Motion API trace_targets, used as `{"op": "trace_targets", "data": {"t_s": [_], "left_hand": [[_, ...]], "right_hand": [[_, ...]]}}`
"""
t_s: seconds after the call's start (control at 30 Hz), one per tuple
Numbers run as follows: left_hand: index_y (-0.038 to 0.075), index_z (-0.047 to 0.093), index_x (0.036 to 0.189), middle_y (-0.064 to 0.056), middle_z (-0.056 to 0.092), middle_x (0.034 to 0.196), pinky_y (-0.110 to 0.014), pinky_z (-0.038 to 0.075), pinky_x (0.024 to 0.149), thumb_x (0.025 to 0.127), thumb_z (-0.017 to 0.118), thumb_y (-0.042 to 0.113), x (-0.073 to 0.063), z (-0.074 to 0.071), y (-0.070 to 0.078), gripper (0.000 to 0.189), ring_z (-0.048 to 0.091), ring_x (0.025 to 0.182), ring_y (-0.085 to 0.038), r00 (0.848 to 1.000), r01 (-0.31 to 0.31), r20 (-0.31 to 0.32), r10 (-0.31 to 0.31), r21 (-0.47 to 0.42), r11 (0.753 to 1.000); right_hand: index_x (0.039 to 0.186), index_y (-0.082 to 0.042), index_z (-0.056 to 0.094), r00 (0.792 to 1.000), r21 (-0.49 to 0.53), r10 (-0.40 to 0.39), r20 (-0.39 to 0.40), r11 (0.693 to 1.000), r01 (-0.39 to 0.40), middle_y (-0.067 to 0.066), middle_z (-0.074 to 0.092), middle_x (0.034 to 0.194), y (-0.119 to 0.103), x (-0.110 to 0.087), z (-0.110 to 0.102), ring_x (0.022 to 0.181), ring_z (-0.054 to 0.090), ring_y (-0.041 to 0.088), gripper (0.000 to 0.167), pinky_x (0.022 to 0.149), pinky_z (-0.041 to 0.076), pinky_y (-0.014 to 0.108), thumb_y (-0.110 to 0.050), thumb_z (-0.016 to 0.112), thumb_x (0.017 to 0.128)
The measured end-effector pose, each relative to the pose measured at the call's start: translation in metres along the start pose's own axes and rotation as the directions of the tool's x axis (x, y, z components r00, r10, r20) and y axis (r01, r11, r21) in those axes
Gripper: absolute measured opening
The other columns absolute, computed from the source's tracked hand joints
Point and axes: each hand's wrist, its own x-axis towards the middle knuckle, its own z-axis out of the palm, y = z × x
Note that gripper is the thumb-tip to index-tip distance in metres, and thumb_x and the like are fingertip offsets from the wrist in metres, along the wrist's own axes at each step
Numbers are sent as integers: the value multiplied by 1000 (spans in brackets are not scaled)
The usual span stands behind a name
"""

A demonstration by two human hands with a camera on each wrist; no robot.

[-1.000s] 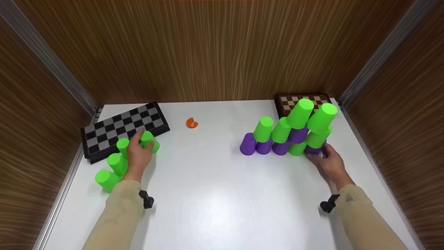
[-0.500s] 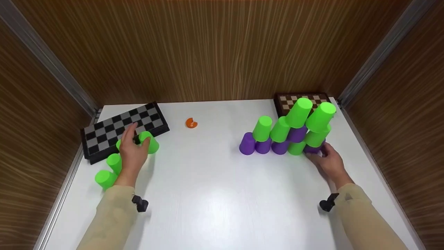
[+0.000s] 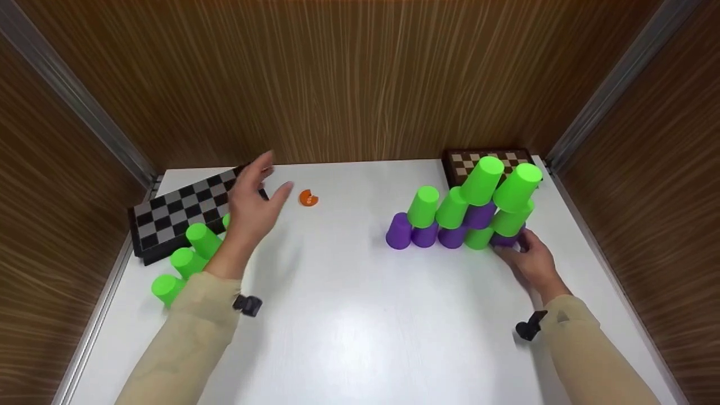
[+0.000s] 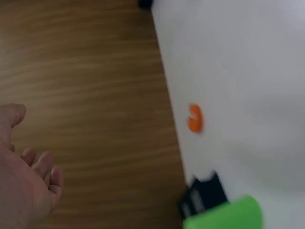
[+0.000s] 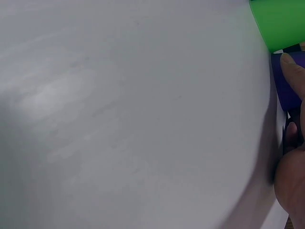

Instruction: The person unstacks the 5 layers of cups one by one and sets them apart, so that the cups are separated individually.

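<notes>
The middle of the white worktop [image 3: 337, 315] lies bare right down to the near edge, leaving wide room between a row of green cups [image 3: 187, 261] by the left edge and a stack of cups [image 3: 451, 208] towards the far right corner. Wooden panels [image 3: 360, 79] rise along the far, left and right edges.

A black-and-grey chequered board [image 3: 183, 211] fills the far left corner, just behind the row. An orange notched disc [image 3: 308, 198] lies near the far edge, and a brown chequered board [image 3: 462, 166] sits close behind the stack.

The left hand [image 3: 253, 205] is raised between the row and the disc, holding nothing, thumb spread wide from the fingers. The right hand [image 3: 537, 264] grips the purple cup [image 3: 502, 241] at the right end of the stack's bottom tier, thumb against its side.

That cup stands upside down, long axis upright; the stack's green and purple cups likewise point their narrow ends up, three tiers high towards the right edge.
</notes>
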Motion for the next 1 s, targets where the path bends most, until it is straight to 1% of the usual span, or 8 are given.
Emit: {"op": "trace_targets", "data": {"t_s": [0.13,0.2,0.3,0.43,0.53,0.63,0.83,1.0], "left_hand": [[8,56,153,-11,61,145,-37,47,109,97,80,19,19,31,37,62,59,134,-20,993,-91,64,94,-58,994],[7,57,151,-12,62,144,-33,47,110,96,81,18,28,49,56,61,58,134,-19,986,-128,94,139,-109,986],[6,57,151,-10,62,145,-28,44,113,97,81,19,38,78,86,61,57,134,-18,972,-156,151,182,-172,973],[8,55,154,-7,59,149,-22,41,115,98,81,21,45,118,122,63,54,137,-16,941,-163,257,221,-229,960],[11,52,156,-4,55,154,-17,37,115,99,79,24,48,147,141,65,50,140,-12,912,-141,344,223,-247,959],[12,50,158,-3,53,156,-13,34,114,100,77,24,48,176,151,65,48,142,-9,889,-136,397,227,-246,960],[13,51,157,-2,53,157,-11,33,112,101,77,25,39,232,162,63,46,143,-5,860,-140,459,224,-210,968],[14,53,157,-1,54,156,-12,37,109,100,78,26,30,265,164,63,48,143,-6,843,-133,493,214,-194,972]], "right_hand": [[165,-5,33,1000,-1,-3,-6,1000,3,24,29,170,0,1,0,157,24,46,91,125,24,62,-38,82,96],[165,-6,34,1000,2,-3,-11,1000,3,24,30,170,1,1,0,157,24,46,90,125,24,61,-37,82,96],[165,-6,34,1000,20,0,-8,1000,0,22,29,170,1,1,1,158,22,44,90,126,22,60,-35,83,95],[165,-5,33,1000,29,3,-5,1000,-3,21,27,171,1,1,2,159,20,43,91,127,21,58,-36,83,95],[165,-6,33,1000,20,13,-7,1000,-13,20,27,172,1,1,1,159,20,43,92,127,21,58,-38,83,95],[166,-7,33,1000,18,23,-1,1000,-23,20,26,172,0,2,-1,159,19,42,92,127,21,59,-40,83,95],[165,-7,33,999,-5,48,-10,999,-48,20,26,172,4,-9,-11,159,20,44,94,126,22,60,-42,82,94],[166,-7,32,998,-25,58,-15,998,-59,21,25,172,8,-14,-17,159,19,45,95,126,22,62,-46,81,94]]}}
